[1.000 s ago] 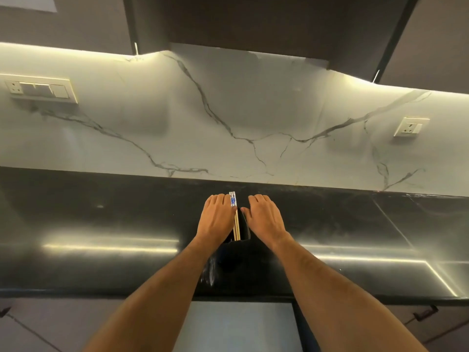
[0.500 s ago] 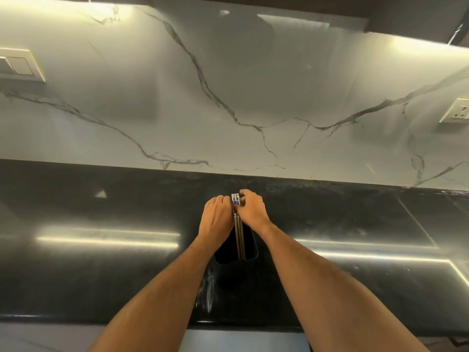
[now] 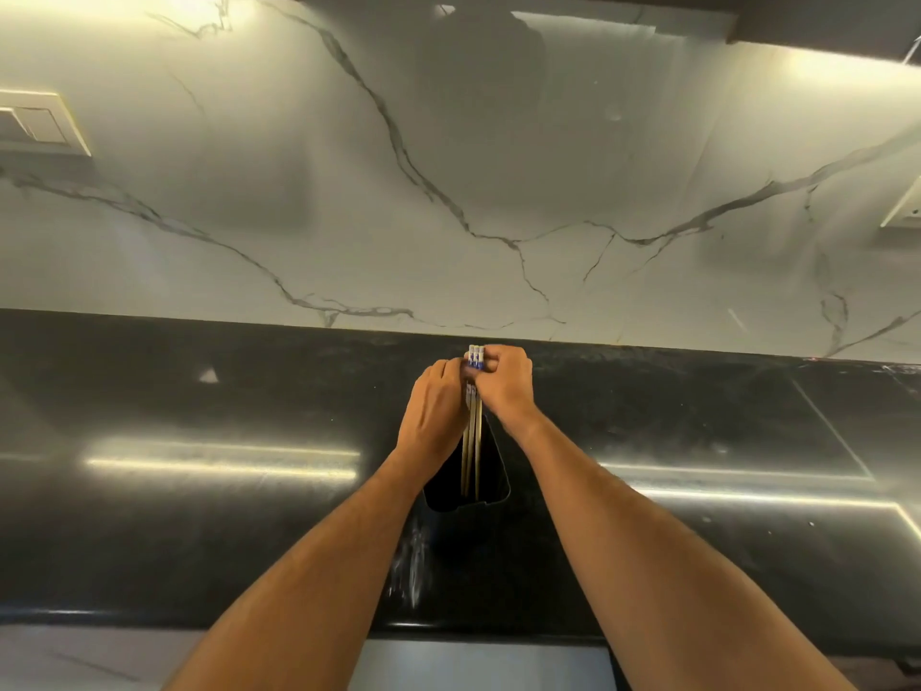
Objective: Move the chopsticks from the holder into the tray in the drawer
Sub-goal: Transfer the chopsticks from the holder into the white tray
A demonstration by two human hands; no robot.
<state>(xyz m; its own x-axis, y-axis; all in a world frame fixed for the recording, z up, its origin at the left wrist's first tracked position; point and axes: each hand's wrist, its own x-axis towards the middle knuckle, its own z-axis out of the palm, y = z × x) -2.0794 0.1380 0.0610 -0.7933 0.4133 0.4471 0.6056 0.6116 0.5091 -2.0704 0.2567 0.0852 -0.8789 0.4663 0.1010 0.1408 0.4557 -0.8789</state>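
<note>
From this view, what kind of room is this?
Most likely a home kitchen: a glossy black counter, a marble-look backsplash with a socket, and both hands gripping chopsticks in a black holder.

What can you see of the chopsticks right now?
The chopsticks are a tight bundle of pale wood-coloured sticks with white-and-blue patterned tops. They stand near upright, lower ends inside the black holder on the dark counter. The left hand and right hand both grip them near the top.
</note>
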